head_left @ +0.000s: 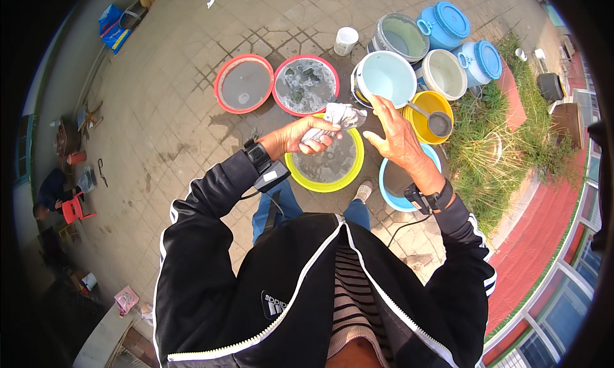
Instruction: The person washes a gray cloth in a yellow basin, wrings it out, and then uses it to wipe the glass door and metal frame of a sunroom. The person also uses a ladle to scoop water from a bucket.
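A bunched wet whitish cloth (343,117) is gripped in my left hand (307,135), above a yellow-green rimmed basin (326,186) of murky grey water. My right hand (395,133) is raised to the right of the cloth, fingers apart and holding nothing. Below that hand stands a light blue basin (391,199) with dark water. Beyond the cloth, a red-rimmed basin (337,78) holds sudsy water with dark green cloth-like pieces in it. Left of that, another red-rimmed basin (218,82) contains grey water.
At the right stand a yellow bucket (415,123) with a metal ladle (439,123), a white bucket (391,75) and lidded blue barrels (448,25). Grass (475,152) borders the paving. A small white tub (346,41) stands beyond. At far left a person sits near a red stool (73,209).
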A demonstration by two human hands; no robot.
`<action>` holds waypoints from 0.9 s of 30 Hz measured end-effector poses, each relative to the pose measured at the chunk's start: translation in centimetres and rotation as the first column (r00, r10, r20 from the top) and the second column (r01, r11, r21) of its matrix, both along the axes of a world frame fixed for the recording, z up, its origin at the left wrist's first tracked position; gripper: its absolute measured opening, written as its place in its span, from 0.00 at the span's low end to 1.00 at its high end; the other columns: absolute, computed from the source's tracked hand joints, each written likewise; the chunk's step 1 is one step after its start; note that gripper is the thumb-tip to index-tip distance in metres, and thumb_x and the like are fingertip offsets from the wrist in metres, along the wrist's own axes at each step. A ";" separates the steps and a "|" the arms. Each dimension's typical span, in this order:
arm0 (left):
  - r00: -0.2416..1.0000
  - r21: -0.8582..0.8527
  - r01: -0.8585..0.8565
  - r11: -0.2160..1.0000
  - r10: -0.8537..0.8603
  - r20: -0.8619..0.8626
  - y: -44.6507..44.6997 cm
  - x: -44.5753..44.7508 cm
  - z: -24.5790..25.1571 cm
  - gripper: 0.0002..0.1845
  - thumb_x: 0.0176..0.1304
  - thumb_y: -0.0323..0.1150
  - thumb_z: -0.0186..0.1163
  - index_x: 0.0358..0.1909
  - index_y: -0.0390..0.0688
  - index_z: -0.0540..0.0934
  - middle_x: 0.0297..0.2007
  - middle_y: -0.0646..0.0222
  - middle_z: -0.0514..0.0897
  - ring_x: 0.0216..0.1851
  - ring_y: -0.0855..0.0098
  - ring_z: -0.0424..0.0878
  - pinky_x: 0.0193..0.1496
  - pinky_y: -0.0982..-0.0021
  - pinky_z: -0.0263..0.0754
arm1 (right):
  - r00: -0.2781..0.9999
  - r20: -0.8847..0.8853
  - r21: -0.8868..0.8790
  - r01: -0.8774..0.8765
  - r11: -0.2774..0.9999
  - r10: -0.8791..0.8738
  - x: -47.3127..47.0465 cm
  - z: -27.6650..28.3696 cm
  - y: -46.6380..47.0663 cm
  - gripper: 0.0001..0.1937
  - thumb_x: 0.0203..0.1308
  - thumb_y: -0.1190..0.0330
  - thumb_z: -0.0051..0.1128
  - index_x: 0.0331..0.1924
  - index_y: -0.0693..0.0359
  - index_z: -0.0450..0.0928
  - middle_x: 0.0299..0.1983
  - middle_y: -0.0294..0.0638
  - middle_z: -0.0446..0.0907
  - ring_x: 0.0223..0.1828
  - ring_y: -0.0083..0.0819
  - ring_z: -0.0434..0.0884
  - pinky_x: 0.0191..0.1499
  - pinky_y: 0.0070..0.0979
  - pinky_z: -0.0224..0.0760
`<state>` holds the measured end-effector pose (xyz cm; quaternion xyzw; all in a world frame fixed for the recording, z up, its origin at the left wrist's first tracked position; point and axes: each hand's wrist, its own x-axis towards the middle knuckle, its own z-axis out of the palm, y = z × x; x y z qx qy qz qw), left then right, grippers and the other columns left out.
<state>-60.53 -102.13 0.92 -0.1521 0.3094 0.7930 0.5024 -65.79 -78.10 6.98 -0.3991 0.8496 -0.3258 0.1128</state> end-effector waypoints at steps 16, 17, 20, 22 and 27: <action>0.997 0.094 0.077 0.993 -0.076 -0.023 0.0 0.6 0.9 0.15 0.62 0.45 0.59 0.33 0.44 0.71 0.21 0.80 0.65 0.14 0.89 0.57 0.09 0.86 0.45 | 0.987 -0.103 -0.112 -0.138 0.984 0.126 -1.0 -1.9 -3.7 0.22 0.43 0.79 0.58 0.48 0.67 0.72 0.39 0.48 0.78 0.34 0.36 0.83 0.32 0.28 0.76; 0.999 0.084 0.050 0.995 -0.050 -0.004 -0.2 0.6 0.7 0.16 0.63 0.46 0.59 0.34 0.44 0.71 0.22 0.80 0.65 0.14 0.89 0.57 0.08 0.86 0.45 | 0.985 0.157 -0.122 -0.053 0.991 0.072 -1.5 -2.1 -3.5 0.20 0.44 0.79 0.58 0.46 0.68 0.72 0.38 0.48 0.79 0.33 0.34 0.83 0.32 0.27 0.75; 0.990 0.202 -0.065 0.977 0.039 0.132 -0.3 0.8 0.1 0.18 0.64 0.48 0.58 0.36 0.42 0.71 0.22 0.79 0.64 0.14 0.88 0.57 0.09 0.87 0.45 | 0.724 0.678 -0.003 0.173 0.985 -0.125 -2.1 -2.9 -3.3 0.16 0.49 0.77 0.59 0.43 0.73 0.72 0.29 0.46 0.81 0.25 0.26 0.83 0.30 0.22 0.74; 0.965 0.337 -0.168 0.926 0.084 0.249 0.0 1.0 -0.1 0.20 0.65 0.49 0.55 0.40 0.40 0.72 0.23 0.77 0.66 0.16 0.87 0.58 0.09 0.87 0.46 | 0.765 0.620 -0.043 0.254 0.966 -0.173 -1.7 -3.2 -3.2 0.16 0.49 0.76 0.61 0.42 0.73 0.72 0.28 0.46 0.81 0.23 0.27 0.82 0.28 0.23 0.74; 0.959 0.202 -0.273 0.940 0.251 0.127 0.9 1.0 0.0 0.23 0.67 0.48 0.52 0.53 0.40 0.71 0.32 0.69 0.77 0.23 0.80 0.72 0.10 0.85 0.56 | 0.911 0.323 -0.085 0.296 0.951 -0.255 0.2 -2.7 -3.7 0.13 0.51 0.72 0.63 0.39 0.67 0.73 0.23 0.47 0.80 0.20 0.33 0.82 0.25 0.26 0.74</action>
